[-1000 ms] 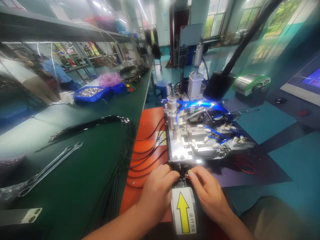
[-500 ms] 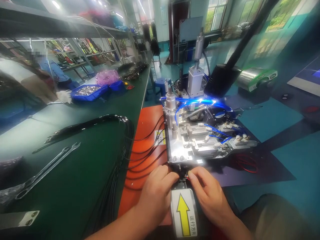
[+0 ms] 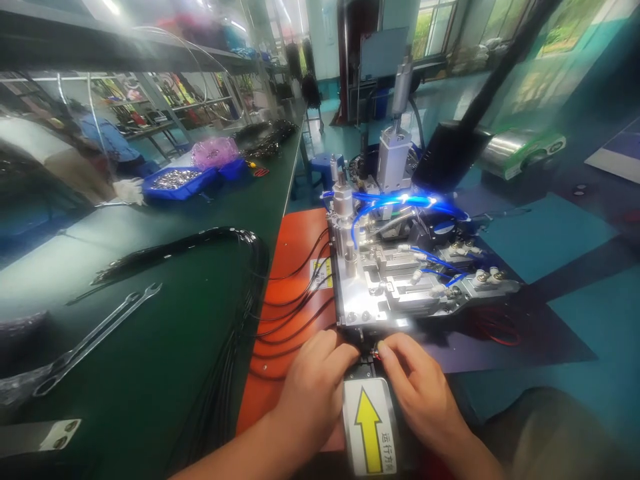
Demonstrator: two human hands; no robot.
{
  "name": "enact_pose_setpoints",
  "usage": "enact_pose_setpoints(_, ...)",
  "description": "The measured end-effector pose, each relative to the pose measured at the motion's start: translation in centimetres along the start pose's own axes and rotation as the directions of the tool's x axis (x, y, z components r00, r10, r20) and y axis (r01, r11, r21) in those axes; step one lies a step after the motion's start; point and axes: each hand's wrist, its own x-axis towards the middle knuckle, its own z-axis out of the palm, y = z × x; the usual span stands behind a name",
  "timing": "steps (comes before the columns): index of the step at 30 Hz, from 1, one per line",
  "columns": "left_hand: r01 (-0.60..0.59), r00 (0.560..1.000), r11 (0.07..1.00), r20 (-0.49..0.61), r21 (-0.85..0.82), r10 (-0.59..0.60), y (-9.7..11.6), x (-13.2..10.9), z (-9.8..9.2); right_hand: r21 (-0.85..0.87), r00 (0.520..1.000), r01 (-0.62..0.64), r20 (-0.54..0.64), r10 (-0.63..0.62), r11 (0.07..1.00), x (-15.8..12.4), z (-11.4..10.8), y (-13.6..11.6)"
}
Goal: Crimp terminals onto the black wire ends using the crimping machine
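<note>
Tiny red-and-silver part (image 3: 377, 354), too small to identify, is sitting by near edge of silver metal machine (image 3: 353, 293). Right hand (image 3: 423, 383) is pinching it, thumb against forefinger. Left hand (image 3: 315, 373) is curling knuckles-up opposite; cannot tell if gripping. It's covering part of orange-red board's (image 3: 303, 233) right edge; thin black cables (image 3: 295, 308) are crossing the board. Silver steel wrenches (image 3: 100, 338) are lying toward green worktop's (image 3: 165, 360) left edge. White plate (image 3: 351, 407) between forearms is showing yellow arrow (image 3: 369, 433), "运行方向".

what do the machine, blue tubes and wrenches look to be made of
Machine: mostly bare metal, perhaps aluminium, satin to shiny, given its silvery glare. Blue tubes: probably flexible plastic, glossy, as they bend in smooth arcs and catch light. Wrenches: likely steel, polished or plated, from their silvery shine.
</note>
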Motion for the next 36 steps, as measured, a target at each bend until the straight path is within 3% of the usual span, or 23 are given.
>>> enact_pose_setpoints(36,-0.008,1.000,1.000,-0.004,-0.006,0.008,0.03,-0.05,0.15,0.037,1.000,-0.005,0.001,0.004,0.999,-0.19,0.15,0.26)
